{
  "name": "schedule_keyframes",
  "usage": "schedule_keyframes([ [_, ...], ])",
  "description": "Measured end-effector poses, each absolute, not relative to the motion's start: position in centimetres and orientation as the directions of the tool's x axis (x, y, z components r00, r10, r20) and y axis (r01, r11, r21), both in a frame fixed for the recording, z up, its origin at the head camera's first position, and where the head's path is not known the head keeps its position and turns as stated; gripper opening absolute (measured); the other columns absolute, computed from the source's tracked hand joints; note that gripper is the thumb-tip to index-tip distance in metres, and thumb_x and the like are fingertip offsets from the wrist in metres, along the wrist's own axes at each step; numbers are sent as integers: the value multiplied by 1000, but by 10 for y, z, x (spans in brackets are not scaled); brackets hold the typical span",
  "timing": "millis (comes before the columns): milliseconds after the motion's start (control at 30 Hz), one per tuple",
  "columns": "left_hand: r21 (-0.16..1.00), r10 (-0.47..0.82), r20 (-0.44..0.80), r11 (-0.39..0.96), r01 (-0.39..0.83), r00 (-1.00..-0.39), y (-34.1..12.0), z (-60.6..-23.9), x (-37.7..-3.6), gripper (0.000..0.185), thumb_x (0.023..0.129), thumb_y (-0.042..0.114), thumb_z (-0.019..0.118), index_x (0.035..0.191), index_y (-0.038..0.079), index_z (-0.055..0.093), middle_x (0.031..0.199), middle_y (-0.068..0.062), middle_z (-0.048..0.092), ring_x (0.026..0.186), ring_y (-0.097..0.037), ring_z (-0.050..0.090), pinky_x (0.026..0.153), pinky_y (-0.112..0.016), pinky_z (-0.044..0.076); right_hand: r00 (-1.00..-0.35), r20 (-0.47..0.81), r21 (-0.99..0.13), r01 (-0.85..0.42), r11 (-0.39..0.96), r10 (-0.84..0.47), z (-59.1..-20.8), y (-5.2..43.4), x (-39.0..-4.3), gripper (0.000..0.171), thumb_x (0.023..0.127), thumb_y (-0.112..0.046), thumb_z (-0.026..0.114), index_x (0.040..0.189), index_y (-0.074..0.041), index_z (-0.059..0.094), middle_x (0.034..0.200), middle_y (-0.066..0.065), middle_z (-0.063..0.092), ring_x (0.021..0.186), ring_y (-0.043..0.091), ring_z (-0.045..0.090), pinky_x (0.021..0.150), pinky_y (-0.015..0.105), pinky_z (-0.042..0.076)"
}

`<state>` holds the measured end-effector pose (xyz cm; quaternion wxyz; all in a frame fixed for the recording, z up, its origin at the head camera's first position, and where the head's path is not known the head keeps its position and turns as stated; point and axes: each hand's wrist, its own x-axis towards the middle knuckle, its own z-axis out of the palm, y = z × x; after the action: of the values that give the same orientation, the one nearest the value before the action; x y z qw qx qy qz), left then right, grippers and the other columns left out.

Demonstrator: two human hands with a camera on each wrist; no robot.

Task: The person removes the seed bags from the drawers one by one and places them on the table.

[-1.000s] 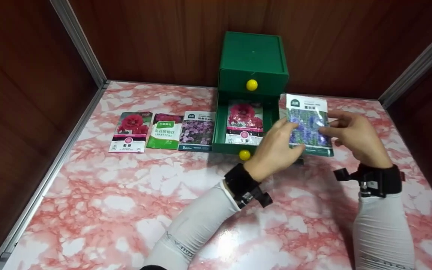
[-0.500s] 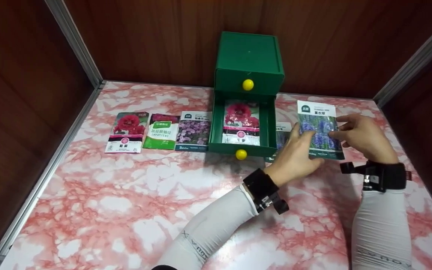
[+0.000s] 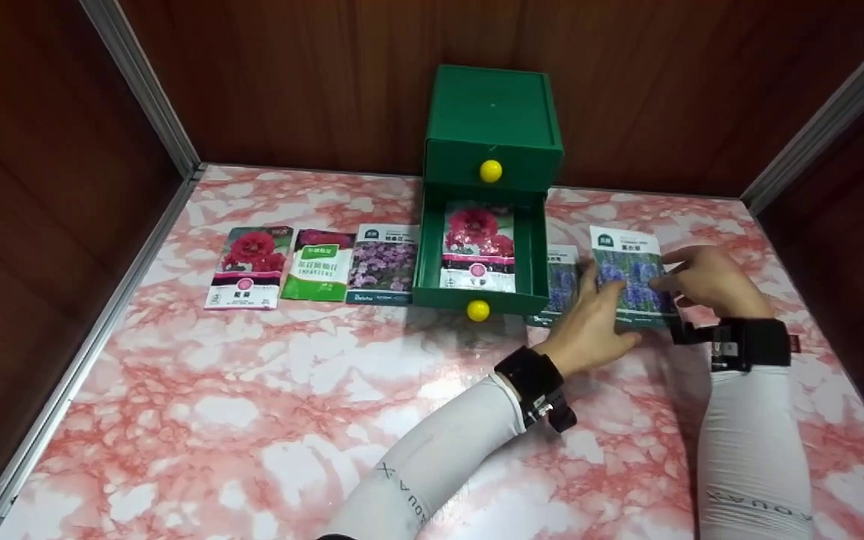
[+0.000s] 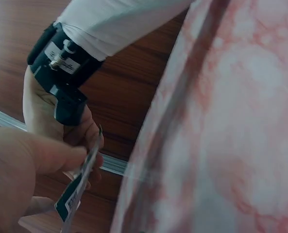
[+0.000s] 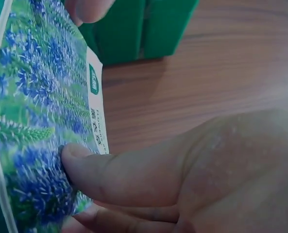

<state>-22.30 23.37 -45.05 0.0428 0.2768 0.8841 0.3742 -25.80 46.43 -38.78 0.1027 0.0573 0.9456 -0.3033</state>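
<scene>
A lavender seed packet [image 3: 631, 281], white at the top with blue-violet flower spikes, is held between both hands at the right of the green drawer box. My left hand [image 3: 588, 334] grips its left edge near the bottom, thumb low and fingers higher. On the opposite edge, the thumb and fingers of my right hand [image 3: 717, 283] pinch it. The right wrist view shows that thumb [image 5: 119, 177] flat on the printed front. Another lavender packet [image 3: 561, 277] lies between the box and my left hand, partly covered by both.
The green box [image 3: 493, 105] stands against the back wall. Its lower drawer [image 3: 540, 255] is pulled out, with a red-flower packet [image 3: 477, 244] inside. Lined up to its left are a red-flower packet [image 3: 250, 266], a green-white packet [image 3: 318, 266] and a purple-flower packet [image 3: 383, 262].
Both hands have carried the lavender packet rightward, away from the drawer, and lowered it towards the table. The other lavender packet beside the drawer has come into sight.
</scene>
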Motion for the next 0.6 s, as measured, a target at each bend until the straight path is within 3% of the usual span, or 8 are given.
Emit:
schedule_keyframes([
  [133, 635, 548, 115, 601, 486, -829, 233, -461, -226, 93, 96, 45, 88, 170, 13, 42, 183, -24, 14, 167, -33, 26, 129, -35, 34, -962, -270, -562, 200, 803, 51, -396, 465, -263, 66, 104, -22, 79, 151, 17, 54, 137, 41, 65, 84, 20, 73, 77, 38, 65],
  [333, 610, 574, 76, 620, 493, -815, 233, -468, -234, 97, 97, 54, 83, 172, 12, 39, 182, -25, 17, 169, -37, 17, 134, -38, 21, -952, -301, -558, 224, 799, 56, -407, 465, -269, 67, 104, -21, 79, 150, 21, 52, 134, 40, 66, 83, 20, 75, 75, 38, 66],
  [600, 567, 580, 18, 665, 486, -814, 231, -476, -241, 96, 98, 61, 79, 172, 12, 41, 182, -20, 23, 171, -38, 10, 135, -44, 17, -960, -278, -565, 193, 802, 35, -419, 464, -271, 59, 105, -14, 74, 147, 22, 54, 137, 43, 64, 80, 18, 76, 70, 32, 64],
])
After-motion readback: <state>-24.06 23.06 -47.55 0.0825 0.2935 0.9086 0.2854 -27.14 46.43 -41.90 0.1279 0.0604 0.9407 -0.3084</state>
